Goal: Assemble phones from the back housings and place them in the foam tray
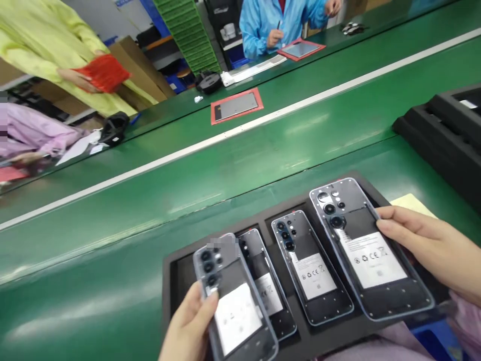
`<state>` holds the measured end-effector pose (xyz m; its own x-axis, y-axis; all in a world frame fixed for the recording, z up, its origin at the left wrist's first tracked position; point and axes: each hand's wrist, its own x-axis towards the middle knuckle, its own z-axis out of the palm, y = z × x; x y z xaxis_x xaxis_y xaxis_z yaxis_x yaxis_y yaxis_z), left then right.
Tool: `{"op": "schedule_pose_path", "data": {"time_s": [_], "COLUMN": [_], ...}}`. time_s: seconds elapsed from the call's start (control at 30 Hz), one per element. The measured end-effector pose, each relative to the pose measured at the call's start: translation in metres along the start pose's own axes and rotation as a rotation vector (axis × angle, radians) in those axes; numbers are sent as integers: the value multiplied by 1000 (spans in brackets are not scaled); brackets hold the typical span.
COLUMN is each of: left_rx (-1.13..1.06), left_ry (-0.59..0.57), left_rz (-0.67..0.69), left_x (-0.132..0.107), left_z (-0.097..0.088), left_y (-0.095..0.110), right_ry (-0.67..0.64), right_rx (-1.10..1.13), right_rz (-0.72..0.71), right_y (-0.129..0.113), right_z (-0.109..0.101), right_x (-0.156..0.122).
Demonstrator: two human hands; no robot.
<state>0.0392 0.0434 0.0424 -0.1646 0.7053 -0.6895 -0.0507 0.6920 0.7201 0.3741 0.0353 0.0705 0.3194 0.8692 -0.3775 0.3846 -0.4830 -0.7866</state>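
Observation:
My left hand [193,321] grips the side edge of a phone frame [236,301] with camera lenses and a white label showing, held over the left part of a black foam tray [304,346]. At the right, my right hand [424,240] pinches the right edge of another such phone [370,250], raised above the tray. Between them, two more phones lie in the tray: one [272,296] partly covered by the left-hand phone, the other [313,276] fully in sight. All show their backs, with lenses toward the far end.
A green conveyor belt [244,160] with a white rail runs across. On it lies a red-edged sheet with a grey panel [238,106]. Black foam trays [443,135] are stacked at right, near a yellow paper [413,204]. Co-workers in blue [259,30], yellow and pink sleeves are opposite.

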Motion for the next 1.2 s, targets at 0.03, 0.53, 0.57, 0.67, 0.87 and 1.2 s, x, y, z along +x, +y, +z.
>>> {"op": "schedule_pose_path", "data": {"time_s": [0.03, 0.53, 0.57, 0.67, 0.87, 1.2], "left_rx": [25, 244, 201, 30, -330, -254], "left_ry": [-57, -233, -217, -201, -199, -397], "left_rz": [3, 164, 191, 269, 392, 761], "left_x": [2, 2, 3, 2, -19, -44], "left_z": [10, 39, 44, 52, 63, 126], "left_y": [-1, 7, 4, -2, 5, 3], "right_ry": [-91, -316, -316, -296, -315, -92], "right_rx": [58, -150, -101, -18, 558, 502], "right_rz": [36, -97, -86, -127, -193, -697], "right_y": [-2, -6, -7, -11, -24, -3], "right_z": [8, 73, 77, 82, 81, 88], "right_x": [1, 4, 2, -6, -33, -37]}}
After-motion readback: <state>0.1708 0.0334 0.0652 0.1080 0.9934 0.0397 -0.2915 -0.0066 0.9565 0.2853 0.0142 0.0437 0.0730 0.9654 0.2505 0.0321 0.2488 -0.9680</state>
